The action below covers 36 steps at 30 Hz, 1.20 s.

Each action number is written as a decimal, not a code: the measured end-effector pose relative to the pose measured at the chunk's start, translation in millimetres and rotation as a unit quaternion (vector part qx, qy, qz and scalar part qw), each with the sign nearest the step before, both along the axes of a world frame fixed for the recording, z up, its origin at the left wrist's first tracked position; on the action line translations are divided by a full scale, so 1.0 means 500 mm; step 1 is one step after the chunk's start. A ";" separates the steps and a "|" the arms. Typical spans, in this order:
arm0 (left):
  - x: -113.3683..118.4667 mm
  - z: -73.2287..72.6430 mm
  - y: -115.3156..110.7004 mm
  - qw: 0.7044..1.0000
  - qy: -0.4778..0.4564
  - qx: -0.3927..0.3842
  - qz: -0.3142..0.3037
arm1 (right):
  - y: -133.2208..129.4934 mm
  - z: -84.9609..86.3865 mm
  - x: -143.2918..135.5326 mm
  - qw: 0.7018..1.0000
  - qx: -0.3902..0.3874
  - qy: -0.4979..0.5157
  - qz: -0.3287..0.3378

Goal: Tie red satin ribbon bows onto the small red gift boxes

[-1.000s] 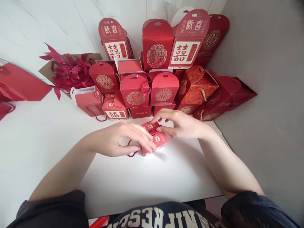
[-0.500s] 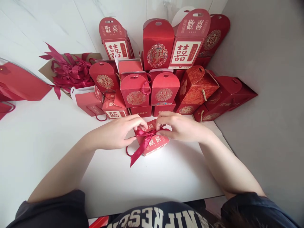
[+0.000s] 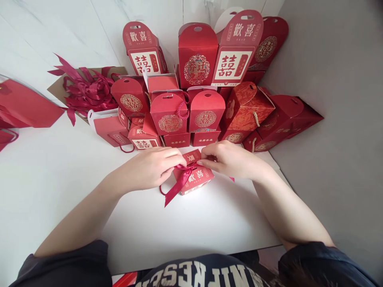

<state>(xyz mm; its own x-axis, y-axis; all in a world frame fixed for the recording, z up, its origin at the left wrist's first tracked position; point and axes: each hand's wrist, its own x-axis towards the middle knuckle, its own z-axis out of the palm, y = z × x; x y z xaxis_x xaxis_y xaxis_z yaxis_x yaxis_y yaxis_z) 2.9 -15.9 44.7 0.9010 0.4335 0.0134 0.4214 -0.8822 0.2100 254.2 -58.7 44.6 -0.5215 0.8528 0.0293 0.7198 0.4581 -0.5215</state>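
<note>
A small red gift box [image 3: 199, 175] with pale characters stands on the white table between my hands. Dark red satin ribbon [image 3: 177, 190] is looped and knotted at the top of the box, one tail hanging down its near left side. My left hand [image 3: 158, 166] pinches the ribbon on the left of the knot. On the other side, my right hand [image 3: 226, 159] has thumb and finger closed on the ribbon, and a ribbon end peeks out below that hand. A twisted red cord handle shows at the box's left; part of the knot is hidden by fingers.
Several red gift boxes [image 3: 206, 113] are stacked behind my hands against the tiled wall [image 3: 161, 12]. A cardboard box [image 3: 56, 88] at the back left holds a heap of red ribbons [image 3: 92, 89]. A red bag [image 3: 26, 105] lies at far left; a grey panel [image 3: 335, 167] bounds the right.
My left fingers have closed onto the ribbon beside the knot, where they were spread before. My right hand has shifted slightly right, and the loops look drawn smaller.
</note>
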 end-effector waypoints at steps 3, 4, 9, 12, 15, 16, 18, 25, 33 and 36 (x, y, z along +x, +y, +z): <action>0.000 -0.003 0.002 0.999 -0.005 0.032 0.002 | 0.000 0.002 0.004 1.000 -0.026 -0.015 -0.003; 0.000 -0.003 0.002 0.999 -0.006 0.032 0.002 | 0.000 0.002 0.005 0.999 -0.032 -0.018 -0.003; 0.005 -0.002 0.002 0.998 -0.044 -0.044 0.008 | 0.000 0.005 0.008 0.998 -0.052 -0.022 0.002; 0.008 -0.003 0.001 0.994 -0.059 -0.090 0.029 | 0.000 0.006 0.008 0.998 -0.058 -0.023 0.001; 0.012 -0.005 -0.001 0.989 -0.080 -0.103 0.063 | -0.001 0.007 0.009 0.998 -0.059 -0.027 0.004; 0.013 -0.005 -0.002 0.987 -0.090 -0.106 0.079 | -0.001 0.008 0.009 0.998 -0.061 -0.030 0.004; 0.016 -0.006 -0.004 0.979 -0.103 -0.132 0.120 | -0.002 0.009 0.009 0.997 -0.061 -0.039 0.004; 0.018 -0.020 -0.001 0.951 -0.043 -0.210 0.222 | 0.003 0.004 0.008 0.996 -0.065 -0.057 0.015; 0.012 0.004 -0.007 0.966 -0.041 -0.164 0.197 | 0.005 -0.005 0.012 0.995 -0.081 -0.045 0.038; 0.010 0.009 0.000 0.972 -0.056 -0.159 0.161 | 0.006 -0.006 0.011 0.995 -0.074 -0.047 0.036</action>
